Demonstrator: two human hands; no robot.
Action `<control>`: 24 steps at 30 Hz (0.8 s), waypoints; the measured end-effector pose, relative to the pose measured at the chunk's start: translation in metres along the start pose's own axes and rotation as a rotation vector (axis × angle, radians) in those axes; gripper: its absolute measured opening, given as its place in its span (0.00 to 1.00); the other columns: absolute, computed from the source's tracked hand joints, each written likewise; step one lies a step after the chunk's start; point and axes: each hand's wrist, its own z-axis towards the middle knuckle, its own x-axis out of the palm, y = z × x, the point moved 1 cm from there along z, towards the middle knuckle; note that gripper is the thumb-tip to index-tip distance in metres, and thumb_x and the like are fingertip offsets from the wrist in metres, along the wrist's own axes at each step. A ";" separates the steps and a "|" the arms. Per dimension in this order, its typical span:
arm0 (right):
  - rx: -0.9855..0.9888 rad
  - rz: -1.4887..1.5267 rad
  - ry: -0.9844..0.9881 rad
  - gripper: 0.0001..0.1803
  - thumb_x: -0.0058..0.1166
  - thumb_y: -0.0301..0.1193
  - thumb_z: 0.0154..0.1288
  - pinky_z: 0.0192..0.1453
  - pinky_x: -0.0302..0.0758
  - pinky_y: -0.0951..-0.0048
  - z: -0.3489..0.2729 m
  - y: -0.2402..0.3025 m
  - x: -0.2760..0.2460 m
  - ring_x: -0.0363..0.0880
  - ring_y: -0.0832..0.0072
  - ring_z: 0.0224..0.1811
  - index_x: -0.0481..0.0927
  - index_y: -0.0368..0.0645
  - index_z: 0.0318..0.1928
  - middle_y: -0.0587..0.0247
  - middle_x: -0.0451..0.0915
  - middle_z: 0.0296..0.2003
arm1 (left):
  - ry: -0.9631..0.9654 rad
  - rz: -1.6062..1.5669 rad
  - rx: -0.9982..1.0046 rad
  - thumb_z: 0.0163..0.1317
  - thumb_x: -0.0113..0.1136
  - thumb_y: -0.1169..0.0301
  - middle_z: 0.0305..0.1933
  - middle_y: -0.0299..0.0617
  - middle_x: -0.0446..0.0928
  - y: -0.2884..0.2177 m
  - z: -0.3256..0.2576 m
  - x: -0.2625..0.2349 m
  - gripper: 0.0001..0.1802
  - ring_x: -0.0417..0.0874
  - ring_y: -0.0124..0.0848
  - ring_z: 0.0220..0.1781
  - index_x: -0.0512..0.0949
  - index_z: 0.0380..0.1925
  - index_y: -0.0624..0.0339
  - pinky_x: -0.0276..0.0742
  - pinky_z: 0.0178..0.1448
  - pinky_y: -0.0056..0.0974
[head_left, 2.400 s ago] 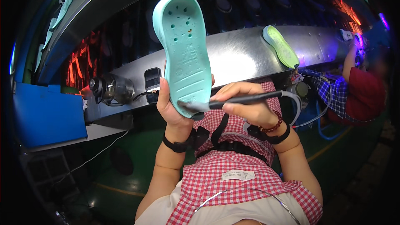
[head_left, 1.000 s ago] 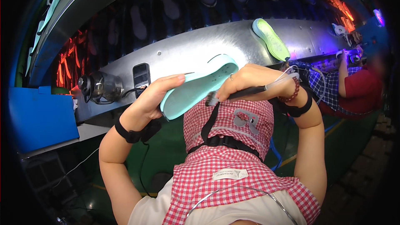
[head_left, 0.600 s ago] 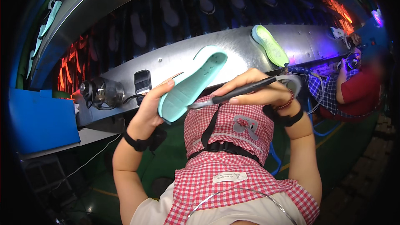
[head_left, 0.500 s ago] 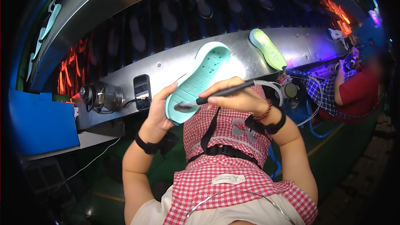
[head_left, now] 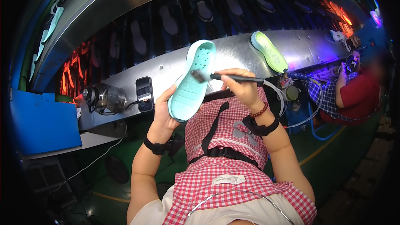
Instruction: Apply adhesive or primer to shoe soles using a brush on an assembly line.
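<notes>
My left hand point(head_left: 163, 112) grips a mint-green shoe sole point(head_left: 189, 93) by its near end, the hollow inner side facing up. Small dark holes dot the sole's far end. In my right hand point(head_left: 243, 87) is a black-handled brush point(head_left: 201, 76), fed by a clear tube point(head_left: 280, 93) at the handle's rear. The bristles lie against the middle of the sole, just short of the dotted part. A second sole, yellow-green point(head_left: 270, 52), rests on the metal ledge to the right.
Beyond the metal ledge point(head_left: 233, 54) runs a dark conveyor point(head_left: 179, 6) carrying several soles. A phone point(head_left: 144, 94) and a glass pot point(head_left: 104, 98) stand at left, beside a blue box point(head_left: 43, 121). At right sits a person in a red top point(head_left: 360, 87).
The brush has moved from the sole's near end up to its middle. My left hand has turned the sole more upright and shifted it slightly left.
</notes>
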 end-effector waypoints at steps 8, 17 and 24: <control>-0.409 -0.394 -0.142 0.11 0.54 0.21 0.55 0.43 0.75 0.75 -0.004 -0.017 0.027 0.80 0.69 0.39 0.78 0.33 0.40 0.54 0.81 0.35 | -0.056 -0.022 0.001 0.63 0.42 0.59 0.51 0.58 0.70 0.008 0.001 -0.006 0.27 0.75 0.53 0.49 0.63 0.54 0.71 0.73 0.48 0.61; -0.085 0.838 0.059 0.12 0.43 0.26 0.62 0.15 0.62 0.87 -0.023 0.025 -0.034 0.64 0.85 0.11 0.73 0.31 0.44 0.38 0.76 0.41 | 0.121 0.367 0.450 0.64 0.36 0.56 0.53 0.57 0.70 -0.087 -0.058 0.058 0.30 0.75 0.49 0.50 0.61 0.57 0.70 0.72 0.53 0.52; 0.198 0.842 0.040 0.12 0.42 0.25 0.63 0.19 0.63 0.84 -0.013 -0.003 -0.025 0.65 0.83 0.14 0.72 0.33 0.45 0.42 0.76 0.44 | 0.427 -0.090 0.879 0.63 0.28 0.48 0.67 0.59 0.49 -0.329 -0.030 0.089 0.38 0.49 0.52 0.69 0.48 0.62 0.70 0.44 0.67 0.62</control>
